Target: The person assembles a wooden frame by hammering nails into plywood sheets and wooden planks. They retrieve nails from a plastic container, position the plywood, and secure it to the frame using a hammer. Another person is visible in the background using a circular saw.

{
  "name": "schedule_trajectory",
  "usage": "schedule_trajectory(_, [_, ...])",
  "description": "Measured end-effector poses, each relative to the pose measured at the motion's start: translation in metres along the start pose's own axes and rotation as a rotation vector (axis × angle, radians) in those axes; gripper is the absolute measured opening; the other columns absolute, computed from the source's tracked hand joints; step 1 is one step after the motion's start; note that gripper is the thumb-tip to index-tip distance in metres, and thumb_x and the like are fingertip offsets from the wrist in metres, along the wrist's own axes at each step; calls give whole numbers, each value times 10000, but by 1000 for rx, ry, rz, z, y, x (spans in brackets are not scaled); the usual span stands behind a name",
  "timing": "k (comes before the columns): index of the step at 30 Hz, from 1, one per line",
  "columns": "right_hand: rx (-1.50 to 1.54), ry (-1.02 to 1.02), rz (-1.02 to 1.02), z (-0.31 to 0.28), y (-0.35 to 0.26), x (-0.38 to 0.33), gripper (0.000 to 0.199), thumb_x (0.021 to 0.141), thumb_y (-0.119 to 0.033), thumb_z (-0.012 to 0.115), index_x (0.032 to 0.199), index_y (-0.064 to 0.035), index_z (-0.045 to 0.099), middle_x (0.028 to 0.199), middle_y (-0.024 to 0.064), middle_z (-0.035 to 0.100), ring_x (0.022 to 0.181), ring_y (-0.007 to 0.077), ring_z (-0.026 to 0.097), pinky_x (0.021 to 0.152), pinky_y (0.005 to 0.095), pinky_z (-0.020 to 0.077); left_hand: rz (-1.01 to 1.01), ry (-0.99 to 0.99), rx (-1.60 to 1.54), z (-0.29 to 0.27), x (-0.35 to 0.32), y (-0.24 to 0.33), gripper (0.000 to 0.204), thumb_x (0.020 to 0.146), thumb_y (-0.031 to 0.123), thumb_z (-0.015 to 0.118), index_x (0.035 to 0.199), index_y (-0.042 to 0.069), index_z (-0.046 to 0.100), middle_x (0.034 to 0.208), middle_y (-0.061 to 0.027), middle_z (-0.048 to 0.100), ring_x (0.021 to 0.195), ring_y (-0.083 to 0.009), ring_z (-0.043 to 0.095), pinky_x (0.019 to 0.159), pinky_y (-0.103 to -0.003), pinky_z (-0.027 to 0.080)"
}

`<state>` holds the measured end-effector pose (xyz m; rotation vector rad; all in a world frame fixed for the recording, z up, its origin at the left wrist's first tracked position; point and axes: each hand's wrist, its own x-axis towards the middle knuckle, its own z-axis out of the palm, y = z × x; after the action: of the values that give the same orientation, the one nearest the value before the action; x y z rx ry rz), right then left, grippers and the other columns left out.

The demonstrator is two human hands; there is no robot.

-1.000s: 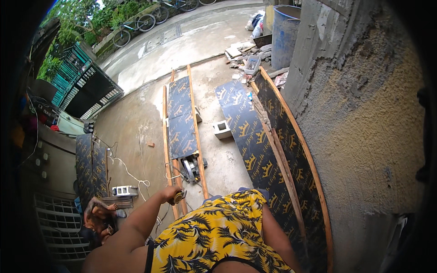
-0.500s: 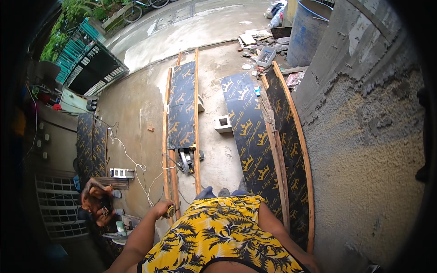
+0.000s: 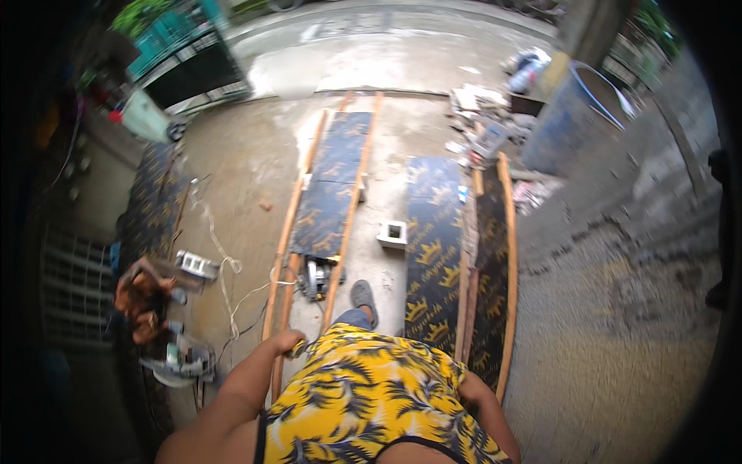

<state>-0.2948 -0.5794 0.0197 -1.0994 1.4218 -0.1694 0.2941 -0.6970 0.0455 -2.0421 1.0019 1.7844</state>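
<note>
My left hand [image 3: 284,343] is a closed fist over the near end of a wooden batten [image 3: 280,309] and seems to grip a small, blurred object. The batten edges a long dark framed panel [image 3: 331,193] that lies flat on the concrete. A circular saw [image 3: 317,278] rests at the panel's near end, just beyond my hand. My foot in a grey sandal [image 3: 363,294] stands to the right of the saw. My right arm [image 3: 483,398] hangs beside my yellow patterned shirt [image 3: 363,394]; its hand is hidden.
Two more dark panels [image 3: 433,247] lie to the right beside a rough concrete wall [image 3: 618,309]. A small hollow block [image 3: 392,233] sits between the panels. A cord [image 3: 224,271], power tools [image 3: 182,359] and a socket box [image 3: 195,264] lie left. A blue barrel [image 3: 568,124] and rubble stand behind.
The view has swung right and tilted down, so the panels now run straight ahead. My left fist has stayed at the batten's near end.
</note>
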Motion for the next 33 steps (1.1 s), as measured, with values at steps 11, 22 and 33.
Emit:
schedule_trajectory(11, [-780, 35, -15, -47, -193, 141, 305, 904, -193, 651, 1142, -3, 675, 939, 211, 711, 804, 361, 673, 700, 441, 530, 607, 288, 374, -137, 122, 111, 499, 991, 427, 491, 1090, -23, 683, 1003, -200, 700, 737, -333, 713, 568, -502, 566])
schedule_trajectory(22, [-1093, -185, -235, -127, -332, 247, 276, 911, -167, 661, 1112, 21, 675, 792, 167, 692, 640, 257, 656, 598, 407, 514, 2, 208, -720, -134, 66, 35, 509, 1001, 499, 509, 1330, 126, 615, 1275, -126, 635, 913, -295, 715, 661, -492, 616])
schedule_trajectory(33, [171, -829, -268, 32, -524, 316, 363, 1032, -49, 552, 1383, 11, 485, 1111, 140, 668, 854, 199, 663, 740, 329, 545, -241, 178, -1715, 90, -67, -40, 408, 1075, 352, 481, 1323, 31, 530, 1059, -157, 679, 956, -329, 707, 786, -516, 617])
